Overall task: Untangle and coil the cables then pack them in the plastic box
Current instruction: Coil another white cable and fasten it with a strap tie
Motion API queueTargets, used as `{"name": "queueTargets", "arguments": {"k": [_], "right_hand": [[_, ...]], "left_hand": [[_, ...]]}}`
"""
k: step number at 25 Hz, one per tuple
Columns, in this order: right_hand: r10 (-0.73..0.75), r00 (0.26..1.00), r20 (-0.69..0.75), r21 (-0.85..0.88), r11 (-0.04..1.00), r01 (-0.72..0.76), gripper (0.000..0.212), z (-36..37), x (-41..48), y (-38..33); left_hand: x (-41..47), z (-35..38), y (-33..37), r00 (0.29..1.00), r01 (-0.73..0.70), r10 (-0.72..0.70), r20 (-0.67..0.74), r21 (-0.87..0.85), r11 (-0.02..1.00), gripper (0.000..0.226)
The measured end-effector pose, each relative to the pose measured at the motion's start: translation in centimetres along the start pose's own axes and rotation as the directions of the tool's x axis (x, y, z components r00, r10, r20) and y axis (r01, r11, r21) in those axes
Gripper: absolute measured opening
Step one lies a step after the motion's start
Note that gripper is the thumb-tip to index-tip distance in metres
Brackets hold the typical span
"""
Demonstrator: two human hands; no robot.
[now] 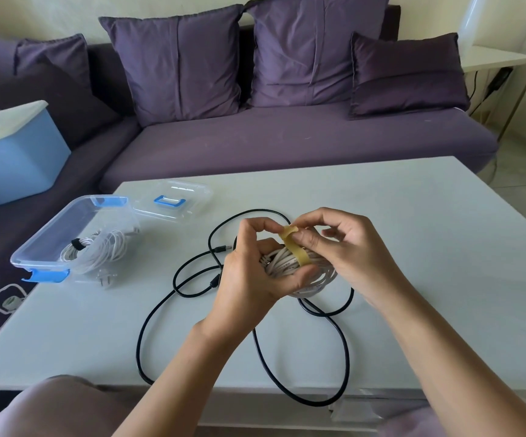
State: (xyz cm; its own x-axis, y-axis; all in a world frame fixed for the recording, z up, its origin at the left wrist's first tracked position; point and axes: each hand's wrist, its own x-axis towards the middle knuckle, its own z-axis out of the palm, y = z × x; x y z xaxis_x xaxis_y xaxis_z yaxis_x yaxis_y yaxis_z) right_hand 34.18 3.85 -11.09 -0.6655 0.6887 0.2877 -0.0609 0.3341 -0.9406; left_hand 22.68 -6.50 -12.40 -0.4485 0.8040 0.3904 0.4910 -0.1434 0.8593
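Only blurred print marks the grey cable (pixel 279 264) under the yellow band (pixel 299 254).

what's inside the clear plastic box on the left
One coiled white cable bound by a black tie lies in the clear plastic box. The coil hides the floor beneath it.

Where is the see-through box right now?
In the head view, the clear plastic box sits at the left edge of the table, left of the loose black cable, its lid lying beyond it and a coiled white cable inside.
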Motion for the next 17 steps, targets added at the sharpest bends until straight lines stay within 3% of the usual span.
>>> {"name": "queueTargets", "arguments": {"k": [7,13,17], "right_hand": [[0.023,0.993,0.118,0.065,0.997,-0.030,0.006,-0.8,0.2,0.0],[0.104,0.984,0.148,0.174,0.976,-0.129,0.021,-1.1,0.1,-0.3],[0.176,0.947,0.269,0.073,0.977,-0.202,0.018,-1.5,0.0,-0.5]], "left_hand": [[0.1,0.0,-0.1,1.000,-0.019,0.019,0.011,0.054,0.998,0.050],[-0.2,-0.5,-0.1,0.986,-0.152,0.132,0.103,0.221,0.963,0.048],[-0.6,-0.8,-0.3,0.970,-0.223,0.185,0.156,0.279,0.934,0.049]]}}
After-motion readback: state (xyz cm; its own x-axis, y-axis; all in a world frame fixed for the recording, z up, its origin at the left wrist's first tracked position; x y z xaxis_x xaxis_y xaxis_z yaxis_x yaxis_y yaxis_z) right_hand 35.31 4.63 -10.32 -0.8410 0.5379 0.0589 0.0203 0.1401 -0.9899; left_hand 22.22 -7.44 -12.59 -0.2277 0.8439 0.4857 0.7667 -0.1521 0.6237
